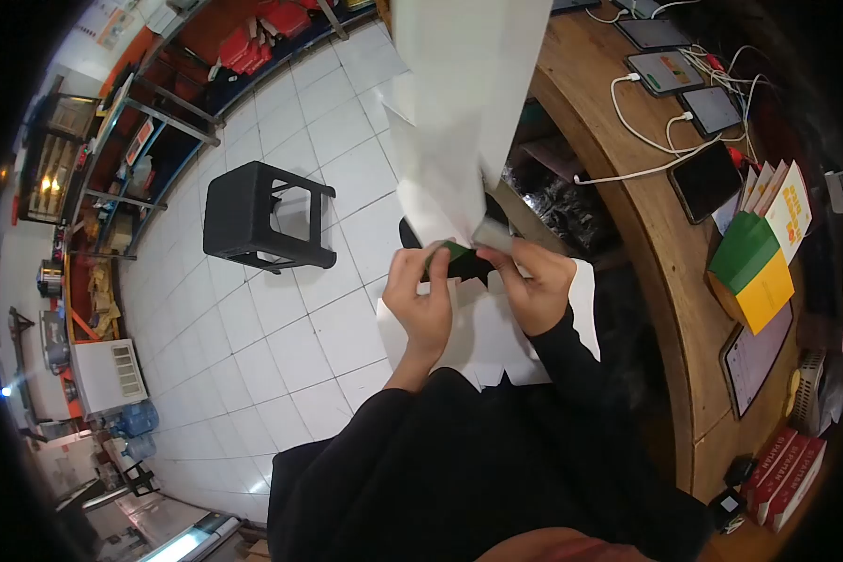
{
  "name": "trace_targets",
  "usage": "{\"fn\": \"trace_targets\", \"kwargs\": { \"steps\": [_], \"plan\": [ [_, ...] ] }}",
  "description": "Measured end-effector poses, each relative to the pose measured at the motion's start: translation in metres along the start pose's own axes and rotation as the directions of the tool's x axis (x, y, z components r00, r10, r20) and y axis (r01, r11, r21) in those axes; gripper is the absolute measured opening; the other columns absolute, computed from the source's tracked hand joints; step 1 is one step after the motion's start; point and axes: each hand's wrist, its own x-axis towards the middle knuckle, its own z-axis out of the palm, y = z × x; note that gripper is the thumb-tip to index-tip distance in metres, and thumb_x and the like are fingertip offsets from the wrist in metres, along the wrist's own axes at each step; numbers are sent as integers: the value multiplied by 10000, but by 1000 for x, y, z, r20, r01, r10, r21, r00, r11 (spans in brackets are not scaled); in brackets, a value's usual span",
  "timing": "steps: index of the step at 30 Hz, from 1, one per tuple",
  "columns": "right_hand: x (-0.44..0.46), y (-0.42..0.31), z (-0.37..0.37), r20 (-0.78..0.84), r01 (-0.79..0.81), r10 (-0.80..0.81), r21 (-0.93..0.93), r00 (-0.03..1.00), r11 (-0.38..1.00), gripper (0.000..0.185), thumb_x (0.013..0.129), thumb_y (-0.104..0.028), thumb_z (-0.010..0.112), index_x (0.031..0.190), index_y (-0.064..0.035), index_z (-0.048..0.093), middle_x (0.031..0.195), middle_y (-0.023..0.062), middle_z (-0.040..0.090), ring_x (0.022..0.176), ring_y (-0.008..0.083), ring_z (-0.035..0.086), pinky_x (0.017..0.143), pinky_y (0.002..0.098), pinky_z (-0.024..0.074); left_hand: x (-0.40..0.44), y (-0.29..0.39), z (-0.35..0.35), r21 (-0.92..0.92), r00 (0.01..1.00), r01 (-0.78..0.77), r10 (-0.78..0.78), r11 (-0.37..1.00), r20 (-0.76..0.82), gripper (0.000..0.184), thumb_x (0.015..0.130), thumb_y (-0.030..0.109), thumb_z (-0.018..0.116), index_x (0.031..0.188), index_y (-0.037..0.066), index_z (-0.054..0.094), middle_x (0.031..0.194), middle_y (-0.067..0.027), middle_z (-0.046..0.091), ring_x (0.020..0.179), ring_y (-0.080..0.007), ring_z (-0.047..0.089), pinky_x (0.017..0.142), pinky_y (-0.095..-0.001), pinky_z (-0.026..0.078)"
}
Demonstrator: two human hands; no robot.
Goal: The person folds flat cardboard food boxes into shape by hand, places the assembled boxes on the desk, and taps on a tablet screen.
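Note:
A large white cardboard sheet (pixel 450 103) with cut flaps stands up in front of me, its far end running out of the top of the view. A small green patch shows at its near end. My left hand (pixel 420 295) is closed, thumb and fingers pinching the near end beside the green patch. My right hand (pixel 537 284) pinches a folded flap at the same end, just to the right. Beneath both hands, more white cardboard (pixel 478 328) lies across my lap; I cannot tell whether it joins the upright sheet.
A black plastic stool (pixel 262 215) stands on the white tiled floor (pixel 244 361) at left. The curved wooden counter (pixel 642 225) at right bears several phones, white cables (pixel 618 103), a green and yellow carton (pixel 754 262), a tablet (pixel 759 361) and red boxes (pixel 785 478). Shelves line the far left.

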Motion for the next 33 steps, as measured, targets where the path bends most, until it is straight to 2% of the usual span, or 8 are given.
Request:
{"fn": "trace_targets", "kwargs": {
  "steps": [2, 5, 6, 9, 13, 17, 22, 33],
  "plan": [
    [6, 9, 1, 29, 364, -365, -185, 931, 913, 366, 558, 25, 630, 919, -37, 626, 739, 68, 583, 652, 204, 559, 532, 279, 444, -5, -20, 3, -100, 978, 198, -203, 975, -42, 109, 811, 44, 527, 835, -43, 590, 626, -77, 509, 602, -141, 510, 547, -239, 376],
    [-5, 9, 2, 107, 229, -206, -309, 973, 923, 365, 574, 34, 628, 924, -65, 642, 705, 61, 547, 623, 202, 533, 538, 295, 429, -18, -36, 13, -78, 956, 265, -272, 961, -106, 131, 813, 68, 528, 848, -50, 573, 662, -85, 542, 595, -146, 519, 540, -253, 379],
    [-8, 13, 4, 127, 196, -164, -314, 978, 929, 369, 604, 39, 625, 950, -90, 640, 706, 68, 516, 643, 210, 529, 539, 298, 426, -14, -31, 6, -102, 924, 378, -369, 920, 95, 131, 809, 65, 527, 858, -49, 570, 711, -86, 575, 611, -136, 536, 556, -245, 400],
    [-16, 30, 9, 131, 166, -134, -279, 982, 946, 350, 635, 49, 612, 960, -79, 632, 738, 78, 530, 657, 214, 537, 533, 273, 427, -20, -39, 13, -252, 793, 606, -550, 755, 260, 119, 810, 58, 524, 854, -39, 577, 737, -71, 593, 639, -112, 548, 582, -229, 433],
    [-18, 36, 3, 64, 22, -12, -172, 998, 985, 241, 649, 12, 628, 886, -23, 608, 699, 75, 559, 627, 172, 555, 511, 266, 428, -19, -41, 10, -374, 727, 685, -559, 625, 398, 104, 785, 50, 591, 859, -22, 582, 757, -43, 599, 662, -93, 550, 624, -215, 463],
    [-19, 44, 9, 46, -272, 271, 37, 962, 961, 134, 701, -77, 665, 791, -5, 596, 680, 71, 616, 591, 118, 581, 546, 222, 441, -23, -54, 14, -465, 703, 711, -548, 527, 454, 112, 754, 27, 628, 846, -9, 575, 765, -43, 594, 684, -92, 553, 630, -207, 457],
    [-22, 49, 14, 54, -298, 294, 148, 954, 943, 113, 716, -74, 657, 749, 11, 590, 676, 78, 617, 606, 113, 593, 571, 216, 451, -27, -57, 17, -495, 696, 717, -544, 491, 469, 111, 740, -3, 631, 834, -8, 571, 759, -41, 590, 703, -92, 557, 627, -205, 457],
    [-17, 48, 9, 93, -270, 264, 53, 960, 961, 84, 706, -30, 639, 752, 15, 584, 698, 99, 610, 614, 154, 609, 553, 231, 459, -21, -60, 13, -450, 757, 647, -445, 615, 479, 138, 713, -52, 625, 831, -21, 560, 758, -54, 592, 690, -108, 573, 639, -213, 474]
  ]
}}
